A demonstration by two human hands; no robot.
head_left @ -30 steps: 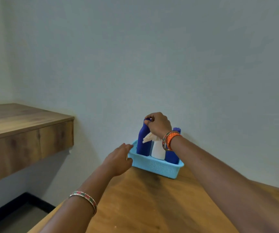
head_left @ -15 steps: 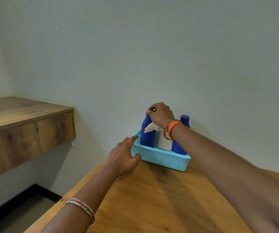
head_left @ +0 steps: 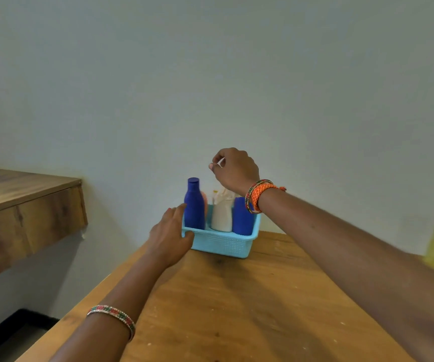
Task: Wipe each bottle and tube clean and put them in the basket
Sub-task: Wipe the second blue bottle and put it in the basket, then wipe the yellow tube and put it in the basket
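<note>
Wood-grained and orange-brown, the broad worktop (head_left: 236, 309) is carrying everything here, with a pale blue perforated plastic basket (head_left: 223, 245) sitting at its far end near the wall. Standing upright inside the basket are a tall dark blue plastic bottle with a round cap (head_left: 194, 205) at the left, a white bottle with crumpled white material around its top (head_left: 222, 214) in the middle, and a second dark blue container (head_left: 242, 216) at the right, partly hidden by the wrist. The left hand (head_left: 170, 235) is lying flat and relaxed against the basket's near-left corner, thumb on the rim, steadying it. The right hand (head_left: 232, 168) is hovering above the bottles with fingers curled and holding nothing that can be made out. Judging from this, placing is all but done; the left should be keeping the light basket pinned while the right is lifting straight up, clear of the caps, so nothing is tipping.
</note>
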